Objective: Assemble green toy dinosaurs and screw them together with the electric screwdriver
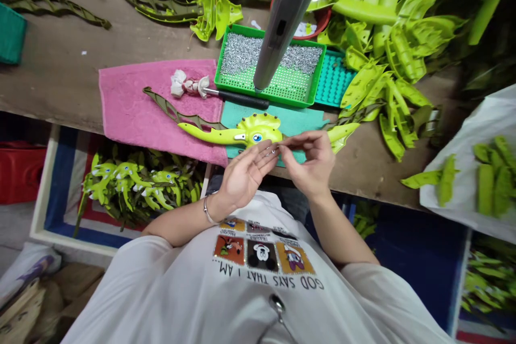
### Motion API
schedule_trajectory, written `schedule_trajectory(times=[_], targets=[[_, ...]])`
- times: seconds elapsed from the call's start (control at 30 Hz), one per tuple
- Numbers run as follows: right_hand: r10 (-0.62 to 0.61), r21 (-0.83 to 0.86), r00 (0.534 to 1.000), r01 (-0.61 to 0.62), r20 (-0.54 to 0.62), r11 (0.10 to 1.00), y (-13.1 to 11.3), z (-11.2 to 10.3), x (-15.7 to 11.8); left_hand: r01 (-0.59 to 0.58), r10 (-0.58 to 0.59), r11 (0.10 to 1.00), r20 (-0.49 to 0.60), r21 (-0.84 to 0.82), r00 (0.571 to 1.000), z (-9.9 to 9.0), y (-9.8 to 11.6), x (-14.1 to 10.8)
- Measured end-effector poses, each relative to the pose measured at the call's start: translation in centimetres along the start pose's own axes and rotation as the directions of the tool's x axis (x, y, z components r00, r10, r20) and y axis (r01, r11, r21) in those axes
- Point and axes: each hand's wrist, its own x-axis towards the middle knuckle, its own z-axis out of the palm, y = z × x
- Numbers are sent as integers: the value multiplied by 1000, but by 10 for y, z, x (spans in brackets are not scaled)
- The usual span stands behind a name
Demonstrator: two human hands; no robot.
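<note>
Two hands meet at the near edge of the wooden bench (363, 174), where the right hand's (310, 164) thumb and forefinger are pinched together on a small silver piece (274, 149), too small for us to identify. The left hand's (245, 174) fingertips (268, 151) lie close against it, though we cannot tell whether they grip it. Just far of our fingers, a lime-green plastic dinosaur toy (250, 134) lies on its side on a teal cloth (274, 118), with a round blue eye, a ridged crest and a long tapering snout pointing left; an olive spiked strip (177, 113) runs from it across a pink towel (149, 113). Farther off sit a black-handled screwdriver (242, 98), a twist of white cloth (187, 84) and a green tray of silver screws (270, 64), with a grey tool shaft (286, 21) slanting above. Green plastic parts (387, 91) are heaped to the right, and more fill a white bag (479, 172) and a near-left bin (137, 183).
</note>
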Motion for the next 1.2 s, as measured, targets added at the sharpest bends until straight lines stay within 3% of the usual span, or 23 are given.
schedule_trajectory(times=[0.13, 0.37, 0.73, 0.93, 1.1, 1.2], targets=[[10, -126, 996, -21, -86, 992, 13, -5, 19, -43, 43, 999, -2, 6, 999, 0, 5, -2], [-7, -266, 1000, -1, -29, 964, 21, -12, 23, -65, 65, 997, 8, 30, 998, -2, 6, 1], [-212, -356, 977, 208, 29, 911, 21, 12, 28, -90, 89, 996, -7, -14, 996, -5, 10, -2], [-286, -335, 953, 304, 103, 892, -5, 5, 15, -82, 82, 996, -9, -44, 997, -5, 11, -2], [-321, -305, 932, 358, 168, 882, -24, 12, 3, -96, 96, 993, -16, -64, 995, -9, 11, -5], [-288, -224, 943, 320, 166, 921, -23, 20, 0, -104, 104, 992, -13, -67, 995, -15, 13, -8]])
